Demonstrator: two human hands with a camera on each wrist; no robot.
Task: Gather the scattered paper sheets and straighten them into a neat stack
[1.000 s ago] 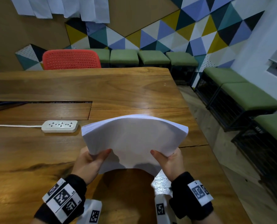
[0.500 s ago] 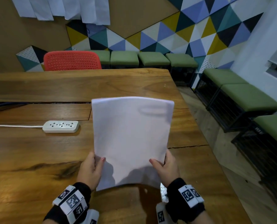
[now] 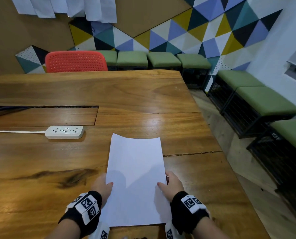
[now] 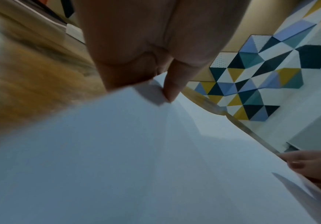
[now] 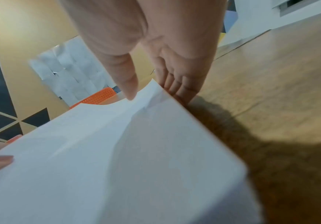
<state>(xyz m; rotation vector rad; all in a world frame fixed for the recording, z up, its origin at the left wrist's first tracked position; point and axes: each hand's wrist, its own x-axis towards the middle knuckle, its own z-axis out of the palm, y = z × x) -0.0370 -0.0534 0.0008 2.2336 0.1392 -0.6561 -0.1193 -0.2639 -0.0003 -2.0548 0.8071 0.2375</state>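
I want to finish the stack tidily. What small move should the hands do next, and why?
Probably lay the paper stack flat on the table and let go. The left hand and right hand each pinch a long side, its edges already look even, its far end curves a little, and no loose sheets show on the table.

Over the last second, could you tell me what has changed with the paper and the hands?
The paper stack, bowed and raised a second ago, was stood upright and has now come down almost flat over the table, long side pointing away. The left hand and right hand moved down with it and kept pinching its side edges, thumbs on top. The power strip stayed put.
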